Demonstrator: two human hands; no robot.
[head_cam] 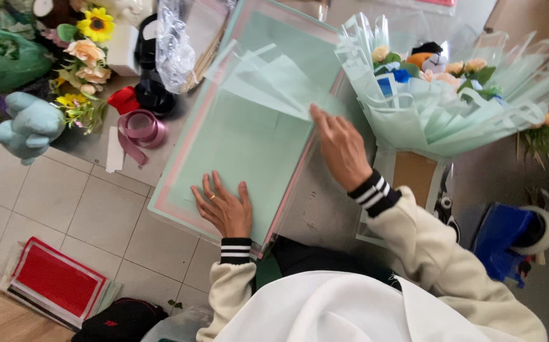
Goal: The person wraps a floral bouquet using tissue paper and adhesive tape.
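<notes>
head view, green paper (242, 139) under fingers (214, 193)

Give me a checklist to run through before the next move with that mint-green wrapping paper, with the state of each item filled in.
1. Left hand flat on the stack of mint-green wrapping paper sheets, pinning it: ok.
2. Right hand has its fingertips on the edge of the lifted, folded top sheet: ok; whether its grip is closed, cannot tell.
3. Stack fully supported: not ok, its near corner overhangs the grey table.
4. Finished mint-wrapped bouquet lies apart from the stack: not ok, its wrap reaches the stack's right edge.
5. Pink ribbon roll off the paper: ok.
</notes>
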